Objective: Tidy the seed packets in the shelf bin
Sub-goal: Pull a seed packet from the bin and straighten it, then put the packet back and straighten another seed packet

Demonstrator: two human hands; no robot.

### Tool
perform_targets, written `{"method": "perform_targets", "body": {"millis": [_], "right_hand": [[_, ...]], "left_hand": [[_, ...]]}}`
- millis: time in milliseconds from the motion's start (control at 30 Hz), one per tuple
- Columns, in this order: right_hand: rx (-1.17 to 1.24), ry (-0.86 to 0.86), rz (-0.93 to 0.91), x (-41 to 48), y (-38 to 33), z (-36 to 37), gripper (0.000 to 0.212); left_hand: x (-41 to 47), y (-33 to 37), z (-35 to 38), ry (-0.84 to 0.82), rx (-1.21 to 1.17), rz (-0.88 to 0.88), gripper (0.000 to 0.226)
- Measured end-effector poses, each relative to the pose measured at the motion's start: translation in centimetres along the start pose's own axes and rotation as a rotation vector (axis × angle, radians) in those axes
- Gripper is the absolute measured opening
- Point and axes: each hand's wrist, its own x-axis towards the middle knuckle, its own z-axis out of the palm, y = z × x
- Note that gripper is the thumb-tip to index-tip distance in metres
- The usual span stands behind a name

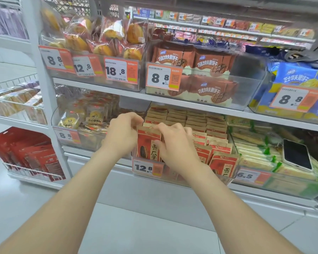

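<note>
Standing upright in rows, the packets (221, 163) fill a clear bin (180, 177) on the lower shelf (264, 197), between a bin of round pastries and one of green-trimmed packs. They are kraft-brown paper with an orange-red panel. The front packet (147, 143), at the bin's left front corner, shows a drawn striped seed and black characters reading 香瓜子.

The left hand (124, 133) has its fingers curled onto that packet's top left edge. The right hand (174, 146) has its fingers bent over the packet's top and right side, gripping it.

A tag (147, 168) on the bin's front reads 12.8. Neighbouring tags read 8.8 and 6.5, and those on the shelf above read 8.8, 12.8, 18.8 and 8.8. A phone (296, 154) lies face up on the green-trimmed packs.

The right hand covers the front packet's right half, and the tag hides its foot. Small print on the tags and the far shelves are too blurred to read.
</note>
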Motion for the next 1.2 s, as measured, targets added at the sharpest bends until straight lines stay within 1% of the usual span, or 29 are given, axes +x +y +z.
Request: {"method": "perform_targets", "body": {"millis": [100,167,233,300,333,400,467,533,633,733,867,933,1000,1067,1133,1200], "right_hand": [[0.042,-0.077,0.014,0.0,0.5,0.7,0.027],[0.031,-0.097,0.015,0.2,0.7,1.1,0.029],[0.066,-0.035,0.029,0.3,1.1,1.5,0.025],[0.143,0.074,0.066,0.8,1.7,1.8,0.018],[0.178,0.101,0.09,1.0,2.0,1.8,0.017],[0.189,0.057,0.095,1.2,2.5,1.8,0.019],[0.099,-0.081,0.029,1.1,2.7,2.1,0.016],[-0.008,-0.195,-0.039,0.8,2.3,2.4,0.026],[-0.072,-0.224,-0.113,0.6,2.0,2.3,0.034],[-0.043,-0.235,-0.144,0.2,2.3,2.2,0.04],[-0.029,-0.261,-0.17,-0.4,2.5,1.9,0.038],[0.022,-0.264,-0.173,-0.7,2.7,1.5,0.04],[0.056,-0.224,-0.149,-0.8,2.9,0.8,0.045],[0.054,-0.141,-0.072,-0.9,3.1,0.0,0.051],[0.029,-0.091,0.047,-0.8,3.3,-0.9,0.053],[-0.006,-0.143,0.117,-0.8,3.7,-1.4,0.047]], "left_hand": [[0.9,1.0,0.6,0.003,-0.169,-0.096,0.039],[1.3,1.4,1.2,-0.043,-0.194,-0.109,0.037],[1.7,1.5,1.8,-0.064,-0.193,-0.103,0.034],[2.4,1.5,1.9,-0.044,-0.203,-0.089,0.032],[2.7,1.5,1.9,-0.034,-0.207,-0.083,0.031],[3.3,1.5,1.9,-0.037,-0.192,-0.075,0.03],[3.8,1.5,2.0,-0.093,-0.131,-0.06,0.033],[4.2,1.5,2.4,-0.188,-0.067,-0.056,0.035],[4.7,2.0,2.9,-0.323,0.126,-0.036,0.038],[4.8,2.5,3.8,-0.406,0.332,-0.017,0.054],[4.9,2.4,4.5,-0.498,0.417,-0.024,0.068],[5.0,2.3,4.6,-0.471,0.427,-0.032,0.065],[5.0,2.4,4.7,-0.35,0.422,-0.032,0.048],[4.9,2.4,4.9,-0.229,0.414,-0.033,0.036],[4.7,2.3,5.0,-0.153,0.412,-0.038,0.033],[4.4,2.3,5.1,-0.085,0.404,-0.032,0.033]]}}
